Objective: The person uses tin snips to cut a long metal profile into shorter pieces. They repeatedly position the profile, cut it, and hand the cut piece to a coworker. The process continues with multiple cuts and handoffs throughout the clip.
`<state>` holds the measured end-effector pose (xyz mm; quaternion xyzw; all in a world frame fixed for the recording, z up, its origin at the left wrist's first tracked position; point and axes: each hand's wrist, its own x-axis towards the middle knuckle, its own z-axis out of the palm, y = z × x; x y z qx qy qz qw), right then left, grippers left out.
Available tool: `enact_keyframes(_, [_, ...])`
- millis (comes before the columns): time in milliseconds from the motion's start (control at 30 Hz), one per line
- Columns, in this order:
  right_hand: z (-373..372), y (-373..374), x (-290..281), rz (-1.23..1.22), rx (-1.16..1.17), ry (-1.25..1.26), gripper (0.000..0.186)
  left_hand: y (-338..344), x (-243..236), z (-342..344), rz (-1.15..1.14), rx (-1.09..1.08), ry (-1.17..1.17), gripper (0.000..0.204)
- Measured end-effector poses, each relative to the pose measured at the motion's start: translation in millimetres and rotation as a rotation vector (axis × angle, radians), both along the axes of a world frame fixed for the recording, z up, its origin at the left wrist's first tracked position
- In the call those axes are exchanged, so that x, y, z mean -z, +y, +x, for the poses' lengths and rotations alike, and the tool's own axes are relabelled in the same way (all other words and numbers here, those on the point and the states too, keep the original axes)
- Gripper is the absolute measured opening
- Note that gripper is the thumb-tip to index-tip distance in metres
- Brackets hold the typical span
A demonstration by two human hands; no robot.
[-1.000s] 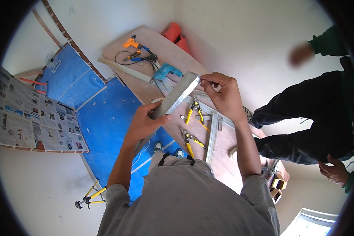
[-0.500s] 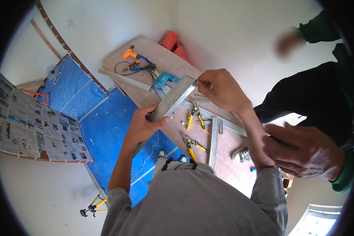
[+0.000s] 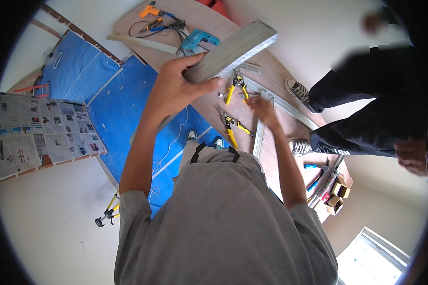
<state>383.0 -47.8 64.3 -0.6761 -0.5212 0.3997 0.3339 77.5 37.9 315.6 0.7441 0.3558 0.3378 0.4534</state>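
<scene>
My left hand (image 3: 176,85) is closed around a grey metal channel (image 3: 235,50), holding it tilted above the work board, its far end up to the right. Lower down, my right hand (image 3: 262,110) is at the handle end of yellow-handled snips (image 3: 236,85) lying on the board. Its fingers are small and partly hidden, so I cannot tell whether they grip the handle. A second pair of yellow-handled snips (image 3: 232,124) lies nearer to me. Just beyond, a loose metal channel piece (image 3: 260,135) rests beneath my right wrist.
On the board (image 3: 280,64) lie a teal power tool (image 3: 199,39), an orange drill (image 3: 151,10), a blue-handled hammer (image 3: 317,167) and small open boxes (image 3: 340,187). Another person's sneaker (image 3: 298,90) stands at the right. Blue sheeting (image 3: 128,102) covers the floor.
My right hand has left the channel's upper end and moved down to the snips. My left hand holds the channel alone. The other person's near hand has drawn back right; my view has shifted.
</scene>
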Motion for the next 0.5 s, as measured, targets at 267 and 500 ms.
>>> enact_keyframes(267, [-85, -78, 185, -0.502, -0.010, -0.627, 0.134, 3, 36, 20, -0.056, 0.013, 0.058, 0.063])
enact_keyframes(500, [-108, -65, 189, -0.531, 0.181, -0.643, 0.128, 4, 92, -13, -0.252, 0.011, 0.245, 0.070])
